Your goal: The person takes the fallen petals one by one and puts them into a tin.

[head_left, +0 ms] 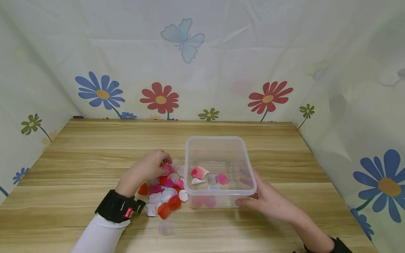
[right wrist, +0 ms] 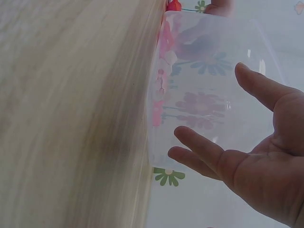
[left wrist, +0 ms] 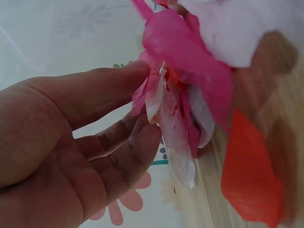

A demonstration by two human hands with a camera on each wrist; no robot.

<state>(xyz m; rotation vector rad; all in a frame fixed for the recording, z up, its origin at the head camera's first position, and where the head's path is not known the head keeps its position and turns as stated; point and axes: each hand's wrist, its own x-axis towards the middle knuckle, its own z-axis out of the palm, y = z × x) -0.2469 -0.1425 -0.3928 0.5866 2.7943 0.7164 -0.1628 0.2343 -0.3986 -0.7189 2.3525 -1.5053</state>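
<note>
My left hand (head_left: 148, 165) reaches into the far side of a loose pile of artificial flower petals (head_left: 168, 194), coloured pink, red and white. In the left wrist view, its thumb and fingers pinch a few pink and white petals (left wrist: 154, 90). A clear plastic box (head_left: 218, 192), lidless, stands just right of the pile. Inside it lie several petals, among them a pink one (head_left: 222, 179) and a pink-and-white one (head_left: 199, 172). Against the box's right side rests my right hand (head_left: 269, 198), thumb near the front corner and fingers spread along the wall (right wrist: 199, 95).
A wood-grain table (head_left: 95, 158) carries everything. One pale petal (head_left: 166, 227) lies apart, in front of the pile. Behind and at both sides hangs a light cloth (head_left: 221, 70) printed with flowers and a butterfly.
</note>
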